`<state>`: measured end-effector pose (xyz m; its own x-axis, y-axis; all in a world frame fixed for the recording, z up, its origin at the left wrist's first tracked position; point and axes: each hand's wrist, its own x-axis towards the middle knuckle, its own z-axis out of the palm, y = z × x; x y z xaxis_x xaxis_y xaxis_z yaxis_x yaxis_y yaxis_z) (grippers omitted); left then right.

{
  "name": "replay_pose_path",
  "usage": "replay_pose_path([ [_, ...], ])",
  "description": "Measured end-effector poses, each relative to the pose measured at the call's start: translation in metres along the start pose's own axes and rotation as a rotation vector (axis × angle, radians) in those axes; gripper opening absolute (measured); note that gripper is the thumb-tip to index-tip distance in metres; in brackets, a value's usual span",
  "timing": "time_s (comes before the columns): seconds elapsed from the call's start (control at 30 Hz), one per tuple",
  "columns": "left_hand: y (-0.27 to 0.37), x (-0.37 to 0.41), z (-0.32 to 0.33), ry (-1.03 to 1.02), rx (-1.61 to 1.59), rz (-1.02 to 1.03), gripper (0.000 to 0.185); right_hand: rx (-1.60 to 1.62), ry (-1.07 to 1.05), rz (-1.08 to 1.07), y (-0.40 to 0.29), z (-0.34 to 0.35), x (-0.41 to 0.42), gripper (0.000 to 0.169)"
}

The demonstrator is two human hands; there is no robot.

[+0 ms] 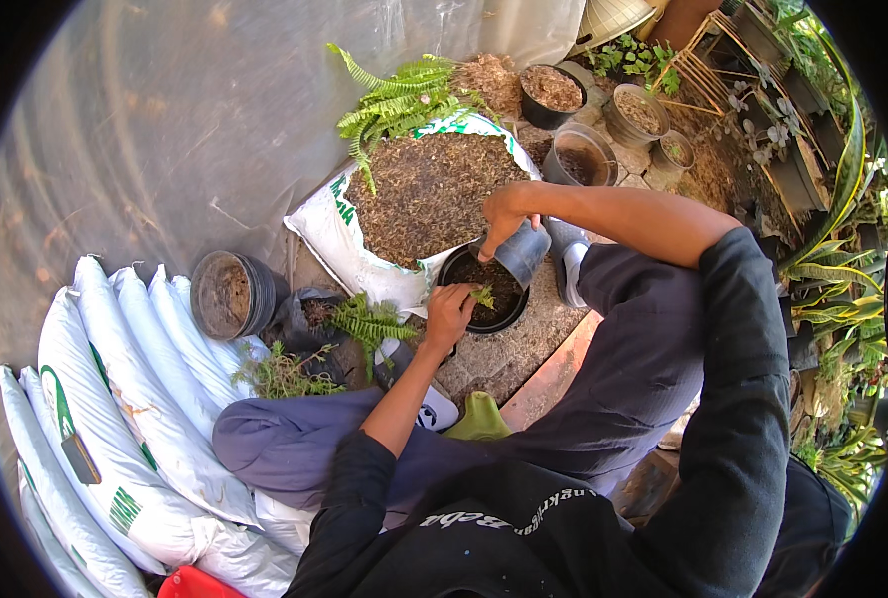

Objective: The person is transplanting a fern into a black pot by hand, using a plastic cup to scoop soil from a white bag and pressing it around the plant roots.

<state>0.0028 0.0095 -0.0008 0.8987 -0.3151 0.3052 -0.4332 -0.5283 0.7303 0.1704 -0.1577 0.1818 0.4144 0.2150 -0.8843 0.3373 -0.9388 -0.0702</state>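
A small green seedling (pixel 483 296) shows at the fingertips of my left hand (pixel 450 310), which is low over the near left rim of a round black plastic pot (pixel 498 327). My right hand (pixel 505 213) grips a smaller grey plastic pot (pixel 528 250) by its rim, tilted with its mouth towards the black pot. Dark soil lies inside the black pot; the seedling's roots are hidden. Just beyond stands an opened white sack (pixel 384 288) full of brown, chip-like potting mix (pixel 429 190). My right hand is above the sack's near right edge.
Fern fronds (pixel 399 97) overhang the sack's far side. Stacked black pots (pixel 238 295), a potted fern (pixel 373 321) and a leafy plant (pixel 287 374) sit at left, beside filled white sacks (pixel 145 418). Several pots (pixel 580 155) stand far right. A green stool edge (pixel 479 415) shows between my legs.
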Motion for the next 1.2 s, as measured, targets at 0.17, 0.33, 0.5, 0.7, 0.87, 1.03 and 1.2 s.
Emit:
replay_pose_path([
  [0.17, 0.003, 0.002, 0.000, 0.002, -0.014, 0.006, 0.018, -0.032, 0.069, -0.017, 0.000, 0.001, -0.004, 0.090],
  [0.33, -0.002, 0.001, 0.002, 0.003, -0.004, 0.004, 0.018, -0.166, 0.084, 0.017, -0.010, -0.006, -0.009, 0.091],
  [0.5, -0.001, 0.001, 0.002, 0.001, -0.011, 0.003, 0.017, -0.196, 0.134, -0.001, -0.011, -0.005, -0.010, 0.087],
  [0.7, -0.003, 0.001, 0.003, 0.000, 0.005, -0.001, 0.017, -0.324, 0.240, -0.081, -0.016, -0.005, -0.014, 0.081],
  [0.87, -0.001, 0.001, 0.002, 0.007, -0.006, 0.014, 0.018, -0.283, 0.213, -0.071, -0.019, -0.005, -0.017, 0.081],
  [1.03, 0.000, 0.001, 0.001, 0.009, 0.011, 0.021, 0.018, -0.188, 0.211, -0.079, -0.017, -0.006, -0.025, 0.082],
  [1.2, 0.006, 0.000, -0.002, 0.004, -0.016, 0.020, 0.013, -0.142, 0.203, -0.118, -0.009, 0.002, -0.023, 0.089],
])
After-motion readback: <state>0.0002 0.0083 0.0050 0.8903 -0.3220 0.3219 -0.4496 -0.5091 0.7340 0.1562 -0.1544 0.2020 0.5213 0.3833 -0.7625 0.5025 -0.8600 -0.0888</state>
